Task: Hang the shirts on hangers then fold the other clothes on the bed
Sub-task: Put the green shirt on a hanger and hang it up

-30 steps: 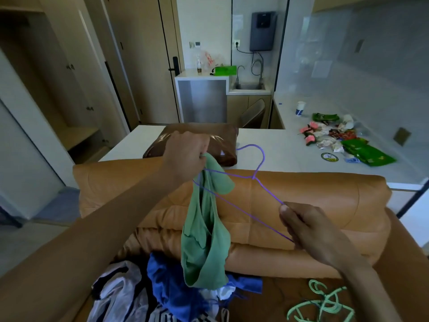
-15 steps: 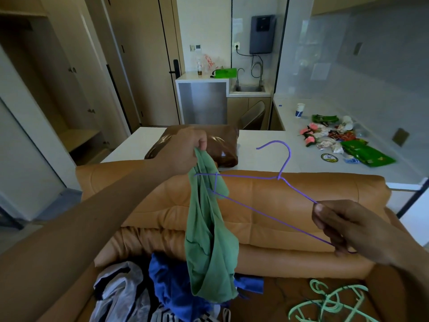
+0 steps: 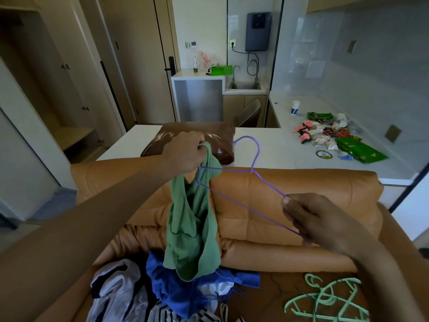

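Observation:
My left hand (image 3: 185, 152) grips the top of a green shirt (image 3: 192, 228), which hangs down in front of the tan sofa back. My right hand (image 3: 315, 219) pinches the right end of a thin purple wire hanger (image 3: 253, 169). The hanger's left end is pushed into the shirt's opening just below my left hand, and its hook points up. Below lies a heap of other clothes: a blue garment (image 3: 176, 287) and white and dark striped ones (image 3: 116, 289). Several mint green plastic hangers (image 3: 325, 298) lie at the lower right.
A tan leather sofa back (image 3: 290, 205) runs across the middle. Behind it a white counter (image 3: 274, 149) carries a brown cushion (image 3: 222, 140), snack packets (image 3: 357, 152) and a paper cup (image 3: 295, 108). A sink (image 3: 246, 86) and wardrobe doors (image 3: 67, 66) stand farther back.
My right hand swung right with the hanger, then came back left and up. The hanger's left end has gone into the green shirt. My left hand barely moved.

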Demonstrator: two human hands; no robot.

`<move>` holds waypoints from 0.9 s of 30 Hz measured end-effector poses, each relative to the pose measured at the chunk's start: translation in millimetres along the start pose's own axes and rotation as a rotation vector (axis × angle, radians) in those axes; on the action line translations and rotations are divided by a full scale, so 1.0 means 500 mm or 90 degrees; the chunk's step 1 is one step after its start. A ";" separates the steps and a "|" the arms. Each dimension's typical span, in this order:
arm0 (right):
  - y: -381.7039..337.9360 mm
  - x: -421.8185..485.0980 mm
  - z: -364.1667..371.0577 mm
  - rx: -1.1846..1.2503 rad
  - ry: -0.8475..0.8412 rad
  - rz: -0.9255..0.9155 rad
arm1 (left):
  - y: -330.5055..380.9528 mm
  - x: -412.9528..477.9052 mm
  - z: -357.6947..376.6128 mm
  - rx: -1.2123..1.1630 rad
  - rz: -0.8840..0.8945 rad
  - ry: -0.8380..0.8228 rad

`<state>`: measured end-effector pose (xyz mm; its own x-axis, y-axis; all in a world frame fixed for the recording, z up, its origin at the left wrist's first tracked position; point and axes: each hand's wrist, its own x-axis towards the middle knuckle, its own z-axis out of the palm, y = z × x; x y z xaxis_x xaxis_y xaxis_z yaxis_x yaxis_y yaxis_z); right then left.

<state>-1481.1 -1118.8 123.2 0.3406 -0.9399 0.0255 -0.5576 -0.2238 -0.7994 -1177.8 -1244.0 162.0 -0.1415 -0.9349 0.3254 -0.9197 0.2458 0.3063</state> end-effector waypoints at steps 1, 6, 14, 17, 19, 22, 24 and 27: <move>-0.003 0.010 0.017 -0.020 0.026 -0.009 | 0.008 -0.001 -0.002 -0.005 -0.005 0.015; -0.008 0.078 0.109 -0.045 0.107 -0.068 | 0.036 -0.012 -0.033 -0.078 0.028 0.039; -0.039 0.114 0.119 -0.002 0.132 -0.181 | 0.037 -0.049 -0.086 0.025 0.323 -0.014; -0.054 0.120 0.094 -0.025 0.157 -0.207 | 0.037 -0.049 -0.093 0.004 0.370 -0.054; -0.064 0.122 0.077 -0.090 0.205 -0.228 | 0.038 -0.045 -0.086 0.014 0.359 -0.014; -0.069 0.119 0.060 -0.173 0.338 -0.186 | 0.038 -0.040 -0.075 0.052 0.335 0.027; -0.056 0.104 0.055 -0.160 0.401 -0.168 | 0.037 -0.041 -0.069 0.055 0.326 0.026; -0.014 0.071 0.063 0.017 0.582 -0.205 | 0.033 -0.044 -0.066 0.069 0.291 0.030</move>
<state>-1441.5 -1142.3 110.7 -0.2524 -0.6754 0.6930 -0.5194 -0.5096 -0.6859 -1178.0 -1211.2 189.3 -0.5256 -0.7240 0.4466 -0.8008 0.5984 0.0277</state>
